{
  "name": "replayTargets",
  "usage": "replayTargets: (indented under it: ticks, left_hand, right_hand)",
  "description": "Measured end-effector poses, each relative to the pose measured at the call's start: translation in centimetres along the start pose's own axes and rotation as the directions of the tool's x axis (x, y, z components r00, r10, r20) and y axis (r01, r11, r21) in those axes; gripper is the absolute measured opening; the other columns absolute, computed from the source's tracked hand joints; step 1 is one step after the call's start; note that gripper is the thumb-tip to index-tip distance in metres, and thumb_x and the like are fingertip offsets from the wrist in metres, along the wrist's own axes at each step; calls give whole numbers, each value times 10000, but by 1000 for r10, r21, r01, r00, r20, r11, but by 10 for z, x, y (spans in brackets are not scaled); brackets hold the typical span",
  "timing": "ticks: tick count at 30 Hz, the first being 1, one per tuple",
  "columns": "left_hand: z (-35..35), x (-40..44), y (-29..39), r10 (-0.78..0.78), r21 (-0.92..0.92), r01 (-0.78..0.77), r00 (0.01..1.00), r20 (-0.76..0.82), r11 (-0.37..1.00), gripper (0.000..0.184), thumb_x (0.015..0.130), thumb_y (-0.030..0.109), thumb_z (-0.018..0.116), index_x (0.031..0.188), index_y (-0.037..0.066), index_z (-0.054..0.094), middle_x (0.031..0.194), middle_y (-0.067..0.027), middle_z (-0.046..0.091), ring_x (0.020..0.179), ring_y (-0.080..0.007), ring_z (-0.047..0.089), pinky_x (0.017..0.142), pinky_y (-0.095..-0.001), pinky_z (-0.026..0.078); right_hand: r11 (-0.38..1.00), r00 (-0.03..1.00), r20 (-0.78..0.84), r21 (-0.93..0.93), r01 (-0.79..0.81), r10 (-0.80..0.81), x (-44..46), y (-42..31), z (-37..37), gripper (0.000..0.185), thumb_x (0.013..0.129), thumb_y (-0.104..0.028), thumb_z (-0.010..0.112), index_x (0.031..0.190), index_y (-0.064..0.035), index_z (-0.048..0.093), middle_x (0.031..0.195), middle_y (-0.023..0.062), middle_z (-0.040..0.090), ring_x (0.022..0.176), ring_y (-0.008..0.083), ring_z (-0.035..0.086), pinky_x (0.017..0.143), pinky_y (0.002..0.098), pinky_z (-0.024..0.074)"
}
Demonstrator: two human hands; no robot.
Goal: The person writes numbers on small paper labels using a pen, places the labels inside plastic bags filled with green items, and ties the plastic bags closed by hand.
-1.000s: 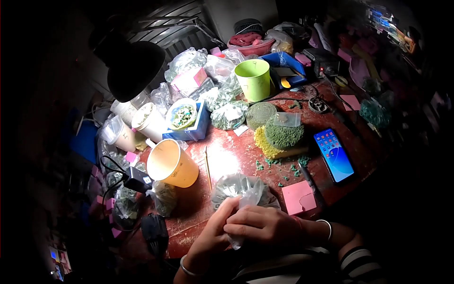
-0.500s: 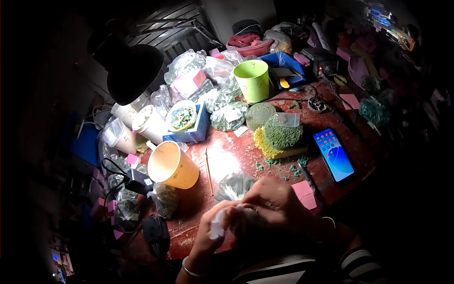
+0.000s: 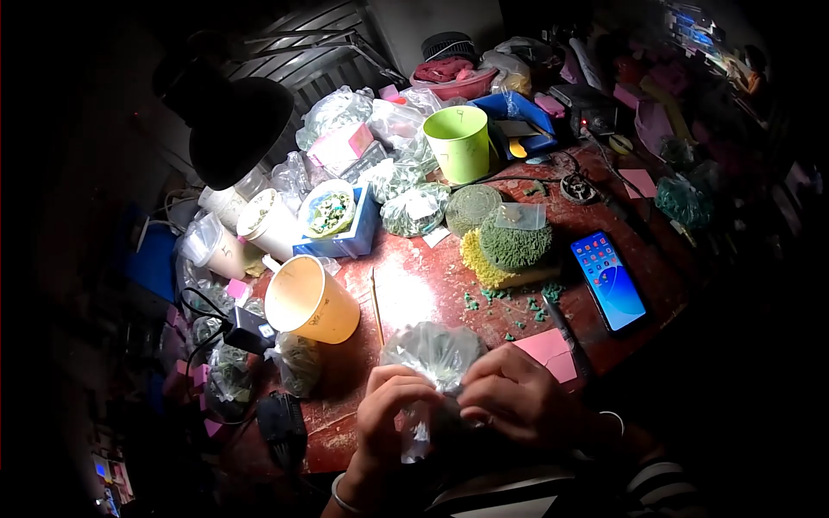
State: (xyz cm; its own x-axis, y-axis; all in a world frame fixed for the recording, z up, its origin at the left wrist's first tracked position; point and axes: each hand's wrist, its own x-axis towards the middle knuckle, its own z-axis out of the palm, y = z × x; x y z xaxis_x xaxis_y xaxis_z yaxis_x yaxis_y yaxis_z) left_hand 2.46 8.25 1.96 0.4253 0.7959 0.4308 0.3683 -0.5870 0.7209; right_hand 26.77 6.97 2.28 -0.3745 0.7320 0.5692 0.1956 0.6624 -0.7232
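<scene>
A clear plastic bag (image 3: 436, 347), gathered at its neck, sits between my hands near the table's front edge. My left hand (image 3: 393, 410) is closed on the bag's gathered part, and a loose flap of plastic hangs below its fingers. On the other side my right hand (image 3: 518, 388) pinches the bag near the neck with curled fingers. What the bag contains is hard to make out. Beside my right hand lies a pink paper slip (image 3: 550, 352). A thin wooden stick (image 3: 376, 306) is beyond my left hand.
An orange cup (image 3: 313, 300) stands at left and a green cup (image 3: 458, 147) at the back. Green and yellow bristly pads (image 3: 509, 246) are near a lit phone (image 3: 609, 281). A black lamp (image 3: 239, 134) overhangs the left, above filled bags and a blue box (image 3: 358, 229).
My hands have moved apart slightly and more of the bag's bulging body shows between them. The right hand has shifted lower and uncovered more of the pink slip.
</scene>
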Motion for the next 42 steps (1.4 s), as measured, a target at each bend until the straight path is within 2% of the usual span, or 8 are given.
replayTargets:
  ticks: [9,15,18,29,32,37,40,42]
  left_hand:
    - [28,7,-3,247,140,-220,943,-221,965,224,824,-63,704,1040,-12,671,976,-163,726,825,-311,727,756,-378,597]
    - [32,13,4,254,472,-88,919,-301,877,237,817,-43,788,1011,7,661,868,-134,683,755,-244,685,665,-326,568]
    - [27,10,-7,179,303,-71,921,-345,950,205,825,11,814,985,17,686,870,-132,686,753,-246,692,668,-329,566]
    - [0,-2,-16,69,60,-54,958,-279,997,182,825,-97,747,998,-48,725,924,-182,743,880,-284,743,800,-355,601]
    - [-12,-13,-9,-265,-334,120,862,-432,935,146,887,-155,653,1000,-83,712,926,-164,746,853,-211,725,813,-315,587]
    - [-25,-34,-31,-504,-465,298,754,-421,834,175,887,-113,711,1059,-76,710,946,-148,734,871,-178,718,823,-287,580]
    - [-31,-35,-19,-491,-472,303,799,-349,828,272,858,-92,768,1112,-52,678,1015,-129,696,909,-160,691,829,-273,566]
    - [-27,-31,6,-370,-434,175,828,-422,884,367,819,-75,818,1123,4,629,1105,-103,624,921,-146,636,807,-267,542]
  right_hand:
    - [999,998,-53,12,-44,45,15,14,26,332,916,8,675,1235,45,593,1079,209,598,980,364,652,835,410,553]
    - [991,985,-118,54,-122,127,12,11,35,302,931,-7,679,1220,40,601,1036,208,629,902,381,667,780,420,549]
    - [963,971,-93,182,-200,219,13,18,33,241,946,-34,710,1175,10,647,986,137,652,877,251,693,773,360,553]
    - [964,979,7,171,-202,204,13,28,29,169,923,-12,730,1038,-6,606,951,120,615,842,241,657,743,348,524]
    - [988,991,10,65,-137,137,10,21,28,187,900,25,695,1046,-3,582,955,142,576,848,302,646,744,385,521]
    - [994,999,41,-110,1,3,7,21,37,209,868,62,647,1046,5,555,977,165,537,848,345,633,745,415,520]
    - [993,992,-123,-116,-34,19,11,20,39,181,927,60,665,1052,-12,555,914,134,561,812,297,635,700,387,521]
    - [971,924,-304,21,-238,233,16,20,40,150,970,37,643,1047,-20,527,886,95,565,743,188,615,653,323,493]
